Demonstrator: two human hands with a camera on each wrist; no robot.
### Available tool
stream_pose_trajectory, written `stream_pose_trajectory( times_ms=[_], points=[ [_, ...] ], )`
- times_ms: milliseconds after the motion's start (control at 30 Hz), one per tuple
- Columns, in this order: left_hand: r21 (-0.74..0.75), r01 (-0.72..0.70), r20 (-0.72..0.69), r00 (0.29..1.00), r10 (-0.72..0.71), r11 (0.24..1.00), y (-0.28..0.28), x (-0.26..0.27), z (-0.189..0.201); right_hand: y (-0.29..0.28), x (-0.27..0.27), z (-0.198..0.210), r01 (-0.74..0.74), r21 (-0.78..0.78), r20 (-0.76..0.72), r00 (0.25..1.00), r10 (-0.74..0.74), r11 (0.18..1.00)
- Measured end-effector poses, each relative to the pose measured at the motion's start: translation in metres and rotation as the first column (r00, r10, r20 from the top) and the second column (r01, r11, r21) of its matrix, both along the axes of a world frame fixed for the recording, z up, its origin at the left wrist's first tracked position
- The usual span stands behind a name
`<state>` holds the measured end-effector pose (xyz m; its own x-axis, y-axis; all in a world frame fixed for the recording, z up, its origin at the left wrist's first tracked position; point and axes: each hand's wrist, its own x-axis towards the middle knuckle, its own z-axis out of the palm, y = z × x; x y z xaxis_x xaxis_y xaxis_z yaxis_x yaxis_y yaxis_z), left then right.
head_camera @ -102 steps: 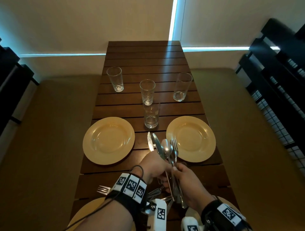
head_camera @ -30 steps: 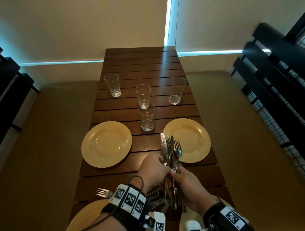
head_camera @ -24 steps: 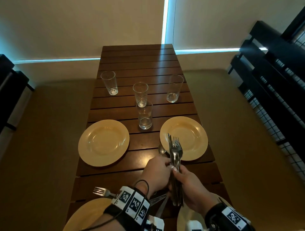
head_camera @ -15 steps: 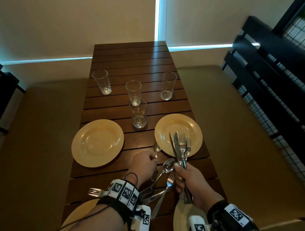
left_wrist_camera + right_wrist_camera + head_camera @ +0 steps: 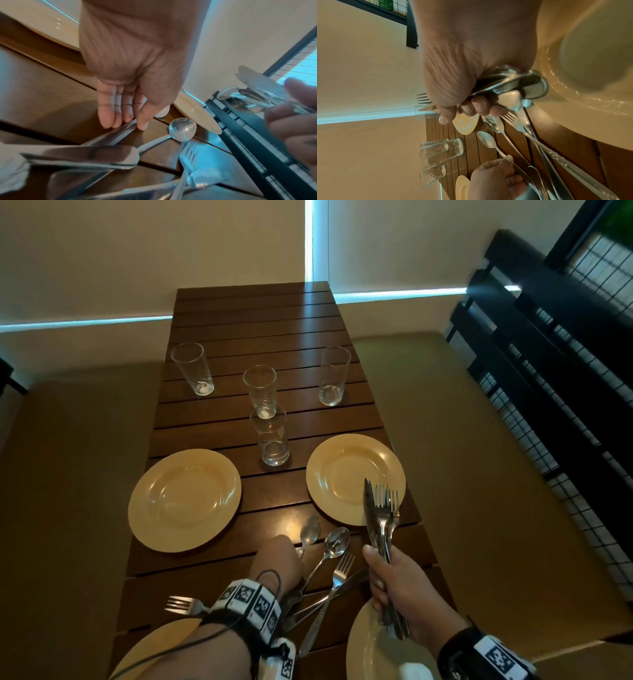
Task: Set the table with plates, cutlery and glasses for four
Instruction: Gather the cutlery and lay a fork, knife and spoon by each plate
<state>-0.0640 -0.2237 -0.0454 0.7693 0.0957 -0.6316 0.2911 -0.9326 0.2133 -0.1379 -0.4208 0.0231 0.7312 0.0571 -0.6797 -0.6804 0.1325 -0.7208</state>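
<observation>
On the dark slatted table (image 5: 246,344), my left hand (image 5: 279,556) (image 5: 126,121) pinches the handle of a spoon (image 5: 310,530) (image 5: 485,139) that lies below the far right plate (image 5: 320,474). My right hand (image 5: 394,583) (image 5: 471,108) grips an upright bundle of a knife and forks (image 5: 380,515) (image 5: 513,83) over that plate's near edge. Between my hands a second spoon (image 5: 337,542) (image 5: 182,129) and a fork (image 5: 342,568) lie fanned out with other cutlery. Another fork (image 5: 181,606) lies to the left.
A far left yellow plate (image 5: 185,499) and two near plates (image 5: 157,642) (image 5: 363,645) sit on the table. Several empty glasses stand beyond, at left (image 5: 193,368), centre (image 5: 260,390) (image 5: 272,441) and right (image 5: 334,374). Cushioned benches flank the table; a black railing (image 5: 548,344) is at right.
The single cutlery bundle both hands held has split. My right hand carried the knife and forks to the right. Spoons and a fork now lie on the table, my left hand lowered to one spoon.
</observation>
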Motion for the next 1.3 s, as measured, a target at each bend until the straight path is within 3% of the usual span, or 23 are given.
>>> stream_pose_trajectory(
  times_ms=[167,400,633,833,1000,1133,1200,1300],
  points=[
    [-0.065,-0.030,0.020,0.999,0.031,0.997,-0.016,-0.013,0.004,0.009,0.004,0.002,-0.038,-0.017,-0.005,0.999,0.038,0.999],
    [0.002,0.061,0.017,0.998,-0.061,0.998,-0.032,-0.017,0.017,0.016,0.010,0.004,-0.038,-0.118,0.017,0.999,0.040,0.992],
    [-0.020,0.076,0.026,0.997,-0.075,0.997,-0.026,-0.020,0.020,0.009,0.010,-0.003,0.022,-0.058,-0.030,0.999,-0.024,0.998],
    [-0.077,-0.117,0.099,0.987,0.125,0.990,-0.004,-0.013,0.019,0.010,0.011,-0.004,0.087,-0.014,-0.076,0.993,-0.088,0.996],
    [-0.238,-0.251,0.176,0.939,0.295,0.938,0.014,-0.002,0.038,0.015,0.013,-0.006,0.091,0.026,-0.102,0.991,-0.088,0.995],
    [-0.381,-0.185,0.274,0.913,0.302,0.906,0.018,0.005,0.070,0.022,0.015,-0.009,0.058,0.035,-0.062,0.996,-0.056,0.998],
    [-0.469,-0.164,0.227,0.927,0.298,0.868,0.012,0.003,0.084,0.025,0.016,-0.012,0.034,0.040,-0.033,0.999,-0.033,0.999],
    [-0.685,-0.232,0.005,0.946,0.323,0.690,-0.002,-0.003,0.093,0.030,0.018,-0.013,-0.012,0.029,-0.022,1.000,0.012,1.000]
  ],
)
